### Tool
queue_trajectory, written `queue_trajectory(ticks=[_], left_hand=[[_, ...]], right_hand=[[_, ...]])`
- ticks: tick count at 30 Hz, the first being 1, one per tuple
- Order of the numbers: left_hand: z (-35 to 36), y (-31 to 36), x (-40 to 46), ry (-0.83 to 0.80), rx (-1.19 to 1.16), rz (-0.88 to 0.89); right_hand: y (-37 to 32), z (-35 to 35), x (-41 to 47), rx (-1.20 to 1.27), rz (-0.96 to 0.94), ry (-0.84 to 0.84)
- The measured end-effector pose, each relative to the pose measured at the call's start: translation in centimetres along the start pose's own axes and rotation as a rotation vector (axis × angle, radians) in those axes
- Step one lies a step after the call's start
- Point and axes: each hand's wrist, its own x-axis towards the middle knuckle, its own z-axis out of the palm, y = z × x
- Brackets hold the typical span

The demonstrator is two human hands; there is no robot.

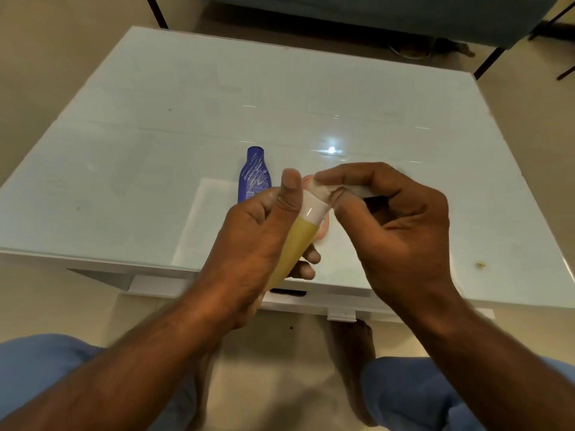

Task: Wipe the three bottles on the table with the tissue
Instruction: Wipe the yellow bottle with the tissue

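1. His left hand [261, 241] is wrapped around a yellow bottle [295, 244], tilted, white cap up, above the table's near edge.
2. The right hand [395, 219] pinches a tissue [320, 189] against that cap.
3. Behind the hands lies a blue bottle [254, 175] on the glass table [155, 144].
4. Something pinkish [323, 231], perhaps the third bottle, is mostly blocked by the hands.

Blue bottle [254, 175] lies on table [124, 169], behind left hand [249, 244].
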Motion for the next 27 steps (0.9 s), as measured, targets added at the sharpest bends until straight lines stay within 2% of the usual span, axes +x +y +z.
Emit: queue_trajectory(ticks=[5,9,12,14,19,23,27], left_hand=[[0.3,0.6,-0.3,0.024,-0.208,-0.052],[-1.1,0.1,0.5,0.195,-0.312,-0.157],[-1.7,0.0,0.8,0.191,-0.423,-0.229],[-1.9,0.1,0.8,0.196,-0.422,-0.240],[-1.5,0.5,0.7,0.257,-0.360,-0.227],[-1.8,0.8,0.8,0.300,-0.538,-0.267],[-1.9,0.3,0.7,0.277,-0.448,-0.267]], right_hand=[[0.3,0.2,-0.3,0.014,0.076,-0.027],[0.7,1.0,-1.2,0.005,0.016,-0.131],[0.9,1.2,-1.4,-0.017,-0.023,-0.235],[0.8,1.2,-1.4,-0.002,-0.017,-0.287],[0.8,1.7,-1.3,-0.014,-0.056,-0.212],[0.7,1.8,-1.8,-0.068,-0.189,-0.357],[0.6,1.2,-1.4,-0.115,-0.232,-0.389]])
